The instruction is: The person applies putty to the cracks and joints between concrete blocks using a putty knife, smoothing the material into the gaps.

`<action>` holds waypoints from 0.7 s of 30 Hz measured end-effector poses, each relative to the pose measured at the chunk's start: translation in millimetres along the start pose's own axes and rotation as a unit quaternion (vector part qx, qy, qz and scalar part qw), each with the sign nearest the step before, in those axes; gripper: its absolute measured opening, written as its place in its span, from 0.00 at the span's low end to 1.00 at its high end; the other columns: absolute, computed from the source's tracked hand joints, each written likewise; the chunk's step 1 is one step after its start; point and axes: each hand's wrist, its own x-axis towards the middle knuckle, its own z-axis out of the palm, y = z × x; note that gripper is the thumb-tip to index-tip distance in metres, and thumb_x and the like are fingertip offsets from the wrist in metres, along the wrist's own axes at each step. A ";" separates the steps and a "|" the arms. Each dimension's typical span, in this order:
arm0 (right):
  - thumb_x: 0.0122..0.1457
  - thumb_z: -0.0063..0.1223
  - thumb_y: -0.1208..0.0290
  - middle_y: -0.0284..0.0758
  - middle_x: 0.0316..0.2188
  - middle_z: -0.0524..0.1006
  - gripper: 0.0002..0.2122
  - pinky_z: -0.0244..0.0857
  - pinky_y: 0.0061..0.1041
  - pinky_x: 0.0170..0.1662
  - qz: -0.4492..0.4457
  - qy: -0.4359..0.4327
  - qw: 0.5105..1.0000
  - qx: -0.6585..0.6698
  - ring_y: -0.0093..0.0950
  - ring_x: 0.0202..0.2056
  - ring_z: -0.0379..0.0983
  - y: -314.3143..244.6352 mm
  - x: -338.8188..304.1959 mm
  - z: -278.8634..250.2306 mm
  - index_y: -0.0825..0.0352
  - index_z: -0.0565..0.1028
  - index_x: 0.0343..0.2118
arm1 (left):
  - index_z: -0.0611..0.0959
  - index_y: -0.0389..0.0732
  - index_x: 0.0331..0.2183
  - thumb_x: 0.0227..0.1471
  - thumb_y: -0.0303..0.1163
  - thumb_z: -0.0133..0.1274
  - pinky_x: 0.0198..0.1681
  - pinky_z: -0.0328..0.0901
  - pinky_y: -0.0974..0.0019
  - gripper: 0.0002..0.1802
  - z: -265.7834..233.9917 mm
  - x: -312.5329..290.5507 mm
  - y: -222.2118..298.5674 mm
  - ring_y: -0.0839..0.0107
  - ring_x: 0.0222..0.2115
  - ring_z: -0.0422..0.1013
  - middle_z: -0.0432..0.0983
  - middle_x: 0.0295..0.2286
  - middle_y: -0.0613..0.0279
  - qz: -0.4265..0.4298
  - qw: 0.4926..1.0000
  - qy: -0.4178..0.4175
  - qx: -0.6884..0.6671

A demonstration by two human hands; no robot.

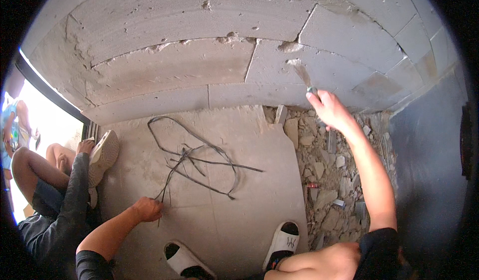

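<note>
My right hand point(328, 109) is closed round the handle of a putty knife point(302, 74), whose blade points up at the grey block wall point(199, 63). Near its tip the wall surface has a pale chipped hollow point(293, 61); I cannot tell whether the blade touches it. At the lower left, my left hand point(148, 209) is closed on one end of a tangle of dark cable point(219, 163). The rest of the cable lies in loose loops on the pale floor slab point(249, 210).
Broken rubble point(327, 180) fills a strip right of the slab. A dark grey panel point(429, 160) stands at the far right. At the left another person point(57, 195) sits by a bright opening, a shoe point(104, 153) on the slab. My white slippers point(283, 240) rest at the front.
</note>
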 end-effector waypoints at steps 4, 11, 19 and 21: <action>0.65 0.41 0.55 0.38 0.13 0.70 0.24 0.65 0.30 0.11 -0.004 -0.004 1.000 -0.026 0.31 0.12 0.71 -8.4 16.9 -16.3 0.77 0.68 0.26 | 0.79 0.39 0.35 0.50 0.42 0.53 0.39 0.71 0.53 0.17 -20.5 -5.1 10.0 0.53 0.36 0.76 0.78 0.33 0.53 0.002 1.000 0.012 0.007; 0.65 0.42 0.54 0.34 0.13 0.66 0.24 0.66 0.30 0.11 -0.008 -0.016 0.999 -0.027 0.29 0.13 0.70 -25.8 28.3 -27.1 0.76 0.67 0.24 | 0.79 0.39 0.37 0.50 0.42 0.52 0.41 0.71 0.54 0.17 -31.5 -13.6 21.3 0.55 0.38 0.76 0.78 0.35 0.54 -0.004 1.000 -0.001 0.002; 0.65 0.42 0.55 0.38 0.13 0.69 0.25 0.65 0.31 0.12 -0.008 -0.011 1.000 -0.029 0.31 0.11 0.70 -30.1 26.7 -27.6 0.78 0.67 0.24 | 0.79 0.41 0.37 0.51 0.43 0.51 0.41 0.70 0.53 0.17 -13.2 -16.1 12.1 0.54 0.38 0.75 0.78 0.36 0.54 0.001 1.000 -0.006 -0.006; 0.65 0.42 0.54 0.38 0.13 0.70 0.25 0.66 0.31 0.12 -0.005 -0.008 0.999 -0.034 0.30 0.11 0.70 -34.0 24.4 -24.6 0.78 0.68 0.25 | 0.78 0.41 0.35 0.51 0.45 0.50 0.40 0.70 0.50 0.17 -1.8 -15.9 5.3 0.51 0.38 0.75 0.77 0.35 0.53 0.010 1.000 0.005 -0.019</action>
